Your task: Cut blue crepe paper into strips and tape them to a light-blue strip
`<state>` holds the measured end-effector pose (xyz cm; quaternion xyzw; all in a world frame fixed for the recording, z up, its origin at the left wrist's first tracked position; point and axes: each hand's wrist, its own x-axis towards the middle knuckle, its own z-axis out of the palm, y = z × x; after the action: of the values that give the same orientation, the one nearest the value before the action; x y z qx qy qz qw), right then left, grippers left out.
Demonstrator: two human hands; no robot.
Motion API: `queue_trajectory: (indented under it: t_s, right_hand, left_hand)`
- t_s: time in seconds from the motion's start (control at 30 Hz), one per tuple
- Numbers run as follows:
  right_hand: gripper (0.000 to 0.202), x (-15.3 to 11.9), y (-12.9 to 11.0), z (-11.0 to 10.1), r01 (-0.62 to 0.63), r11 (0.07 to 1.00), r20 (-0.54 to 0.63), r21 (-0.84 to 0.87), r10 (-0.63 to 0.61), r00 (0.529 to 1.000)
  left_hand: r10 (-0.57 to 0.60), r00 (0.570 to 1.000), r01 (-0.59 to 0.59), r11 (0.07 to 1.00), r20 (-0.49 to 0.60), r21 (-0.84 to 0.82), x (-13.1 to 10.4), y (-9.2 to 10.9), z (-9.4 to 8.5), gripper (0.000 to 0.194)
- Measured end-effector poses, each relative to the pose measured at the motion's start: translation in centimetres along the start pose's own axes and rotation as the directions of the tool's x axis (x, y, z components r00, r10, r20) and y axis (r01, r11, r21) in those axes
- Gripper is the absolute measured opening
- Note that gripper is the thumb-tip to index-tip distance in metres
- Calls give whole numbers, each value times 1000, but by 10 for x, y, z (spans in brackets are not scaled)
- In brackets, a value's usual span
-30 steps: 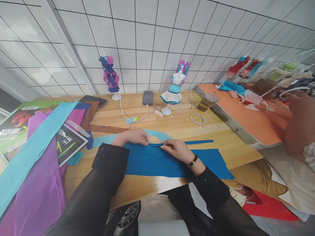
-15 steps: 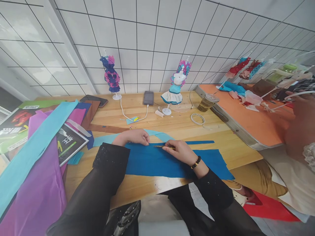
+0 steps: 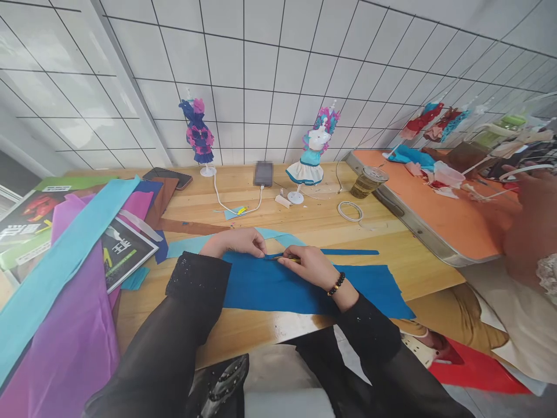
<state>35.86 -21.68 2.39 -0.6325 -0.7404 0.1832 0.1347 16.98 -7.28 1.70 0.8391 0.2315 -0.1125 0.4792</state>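
Observation:
A wide blue sheet (image 3: 270,287) lies on the wooden table, with a narrow blue strip (image 3: 350,252) along its far edge. My left hand (image 3: 244,241) pinches the sheet's far edge between thumb and fingers. Just to its right, my right hand (image 3: 308,264) is closed around small scissors (image 3: 289,259), whose blades point left at the blue material beside my left fingertips. Beyond my hands, a light blue strip (image 3: 187,246) runs partly under the blue sheet.
Two small dressed mannequins (image 3: 200,136) (image 3: 310,161) stand by the tiled wall. A drink cup (image 3: 368,182), a tape roll (image 3: 350,211) and a cabled device (image 3: 263,173) are behind. Colored sheets (image 3: 73,302) lie left. Another person's hand (image 3: 533,197) is at the right.
My right hand and the scissors have moved left along the blue sheet's far edge, closer to my left hand. My left hand has hardly moved.

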Motion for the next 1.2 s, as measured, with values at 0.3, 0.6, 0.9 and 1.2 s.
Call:
queue_trajectory:
  t_s: [0.3, 0.6, 0.9, 1.2]
  right_hand:
    - [33, 2, -4, 4, -2, 1000, 12, -3, 2, 1000]
    - [32, 4, -9, 6, -1, 1000, 4, 17, 0, 1000]
    - [31, 3, -7, 10, 5, 1000, -28, 16, -5, 1000]
    - [31, 2, -8, 12, -15, 1000, -50, 15, 16, 999]
  left_hand:
    - [31, 1000, -31, 999, -3, -23, -1, -1, 0, 25]
    - [18, 1000, -18, 999, 3, -33, -2, 3, 0, 24]
    - [31, 1000, -31, 998, 4, -50, -2, 1, 0, 25]
    - [33, 999, -33, 999, 1, -34, -2, 1, 0, 26]
